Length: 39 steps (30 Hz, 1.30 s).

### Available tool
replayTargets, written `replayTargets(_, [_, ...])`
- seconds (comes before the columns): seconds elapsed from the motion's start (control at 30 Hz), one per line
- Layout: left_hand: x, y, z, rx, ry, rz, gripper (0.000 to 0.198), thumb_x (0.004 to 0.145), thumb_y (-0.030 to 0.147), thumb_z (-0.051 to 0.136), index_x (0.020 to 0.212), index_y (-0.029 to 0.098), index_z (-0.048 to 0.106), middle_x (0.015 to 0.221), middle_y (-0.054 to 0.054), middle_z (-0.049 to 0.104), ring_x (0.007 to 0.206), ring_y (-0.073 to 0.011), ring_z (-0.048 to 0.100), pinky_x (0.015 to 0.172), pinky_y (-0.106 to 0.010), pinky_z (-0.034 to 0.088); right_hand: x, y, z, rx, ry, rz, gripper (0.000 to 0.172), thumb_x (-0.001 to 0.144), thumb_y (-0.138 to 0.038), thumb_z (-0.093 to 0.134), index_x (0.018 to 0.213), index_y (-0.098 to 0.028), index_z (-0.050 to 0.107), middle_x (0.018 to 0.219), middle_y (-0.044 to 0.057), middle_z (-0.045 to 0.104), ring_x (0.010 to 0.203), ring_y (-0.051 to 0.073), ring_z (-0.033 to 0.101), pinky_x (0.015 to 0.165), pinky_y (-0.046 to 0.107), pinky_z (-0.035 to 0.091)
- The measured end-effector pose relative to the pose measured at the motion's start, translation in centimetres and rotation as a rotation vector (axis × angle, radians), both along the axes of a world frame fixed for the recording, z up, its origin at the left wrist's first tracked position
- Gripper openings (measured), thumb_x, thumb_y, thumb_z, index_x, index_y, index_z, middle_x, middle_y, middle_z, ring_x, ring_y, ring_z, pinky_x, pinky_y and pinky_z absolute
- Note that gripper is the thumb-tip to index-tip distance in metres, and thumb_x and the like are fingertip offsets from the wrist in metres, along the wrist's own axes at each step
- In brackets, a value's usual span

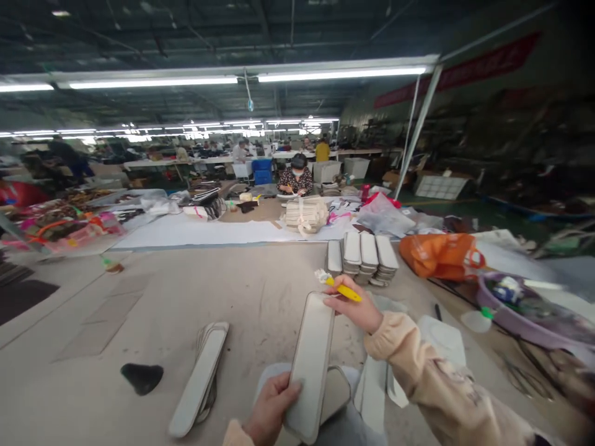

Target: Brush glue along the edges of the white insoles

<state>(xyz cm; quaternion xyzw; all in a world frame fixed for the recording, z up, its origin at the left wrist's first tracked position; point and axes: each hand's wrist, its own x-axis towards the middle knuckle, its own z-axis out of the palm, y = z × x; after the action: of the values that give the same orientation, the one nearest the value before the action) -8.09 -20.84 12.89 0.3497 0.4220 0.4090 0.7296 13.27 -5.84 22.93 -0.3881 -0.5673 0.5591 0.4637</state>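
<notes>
My left hand (274,406) grips the lower left edge of a long pale panel (310,365) with rounded corners and a darker rim, thumb on its face. At the panel's far end, my right hand (356,305) is closed around a yellow-handled brush (346,289) with whitish bristles pointing left. Fingers of that hand also touch the panel's top edge. Beneath the held panel, another rounded piece (337,393) partly shows. Left of my hands lies a fanned stack of similar panels (202,378), beside a black, smooth lump-like object (142,378).
Stacks of pale panels (367,254) stand farther back on the table (195,285), near an orange bag (437,255). To the right are a purple basin (525,316) and a green-capped bottle (478,319). A tied bundle (304,215) sits before a seated person (296,176).
</notes>
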Motion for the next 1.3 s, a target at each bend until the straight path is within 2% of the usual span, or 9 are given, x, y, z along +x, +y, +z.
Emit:
replayTargets(0.13, [0.6, -0.5, 0.9, -0.061, -0.041, 0.029, 0.04, 0.072, 0.051, 0.069, 0.095, 0.018, 0.071, 0.076, -0.005, 0.072, 0.077, -0.0243, 0.066, 0.073, -0.035, 0.05, -0.4, -0.2, -1.4, -0.054, 0.046, -0.059, 0.043, 0.06, -0.035, 0.082, 0.08, -0.024, 0.046, 0.062, -0.01, 0.049, 0.052, 0.008, 0.049, 0.044, 0.019, 0.045])
replayTargets(0.3, [0.9, -0.8, 0.7, -0.105, -0.115, 0.047, 0.053, 0.065, 0.052, 0.074, 0.107, 0.022, 0.066, 0.09, -0.008, 0.073, 0.09, -0.0295, 0.067, 0.079, -0.042, 0.052, -0.3, -0.1, -2.2, -0.009, 0.081, -0.131, 0.043, 0.059, -0.034, 0.083, 0.079, -0.023, 0.047, 0.061, -0.01, 0.046, 0.051, 0.007, 0.044, 0.045, 0.018, 0.04])
replayTargets(0.47, [1.5, -1.5, 0.9, -0.134, -0.163, 0.082, 0.052, 0.063, 0.048, 0.077, 0.104, 0.017, 0.067, 0.093, -0.011, 0.073, 0.094, -0.0303, 0.066, 0.081, -0.041, 0.052, 0.1, 0.0, -2.7, -0.006, 0.043, -0.169, 0.044, 0.058, -0.037, 0.083, 0.08, -0.023, 0.047, 0.061, -0.01, 0.046, 0.052, 0.008, 0.044, 0.047, 0.02, 0.039])
replayTargets(0.7, [1.0, -1.8, 1.9, -0.189, -0.172, 0.123, 0.046, 0.062, 0.038, 0.08, 0.101, 0.016, 0.068, 0.088, -0.008, 0.074, 0.091, -0.0287, 0.067, 0.081, -0.04, 0.052, -0.2, 0.0, -3.7, 0.059, -0.037, -0.182, 0.041, 0.061, -0.037, 0.082, 0.08, -0.024, 0.048, 0.067, -0.008, 0.05, 0.056, 0.009, 0.046, 0.052, 0.022, 0.041])
replayTargets(0.87, [0.4, -2.2, 1.8, -0.213, -0.171, 0.146, 0.051, 0.063, 0.039, 0.079, 0.106, 0.015, 0.067, 0.094, -0.009, 0.074, 0.094, -0.0293, 0.066, 0.078, -0.038, 0.052, -1.0, -0.1, -4.2, 0.07, -0.071, -0.18, 0.043, 0.06, -0.043, 0.082, 0.078, -0.024, 0.048, 0.066, -0.008, 0.048, 0.055, 0.009, 0.046, 0.052, 0.022, 0.04])
replayTargets(1.03, [-0.2, -2.5, 2.0, -0.222, -0.206, 0.174, 0.057, 0.061, 0.038, 0.081, 0.11, 0.013, 0.065, 0.095, -0.011, 0.073, 0.096, -0.0302, 0.066, 0.083, -0.04, 0.052, -1.8, -0.2, -4.6, 0.031, -0.109, -0.172, 0.044, 0.06, -0.045, 0.081, 0.082, -0.024, 0.049, 0.068, -0.007, 0.05, 0.058, 0.011, 0.048, 0.055, 0.024, 0.042])
replayTargets(1.2, [-0.8, -2.7, 2.0, -0.235, -0.307, 0.148, 0.06, 0.061, 0.04, 0.081, 0.112, 0.012, 0.065, 0.098, -0.014, 0.072, 0.098, -0.0304, 0.066, 0.085, -0.04, 0.051, -2.7, 0.2, -5.1, 0.017, -0.124, -0.181, 0.046, 0.058, -0.047, 0.082, 0.08, -0.024, 0.049, 0.066, -0.007, 0.051, 0.058, 0.011, 0.048, 0.055, 0.025, 0.041])
replayTargets(1.3, [-1.0, -3.1, 1.6, -0.252, -0.362, 0.109, 0.061, 0.061, 0.038, 0.081, 0.115, 0.014, 0.063, 0.101, -0.014, 0.071, 0.096, -0.0297, 0.067, 0.08, -0.038, 0.052, -3.4, 0.3, -5.1, -0.005, -0.119, -0.166, 0.046, 0.057, -0.046, 0.083, 0.079, -0.024, 0.049, 0.064, -0.007, 0.05, 0.055, 0.011, 0.047, 0.053, 0.025, 0.041])
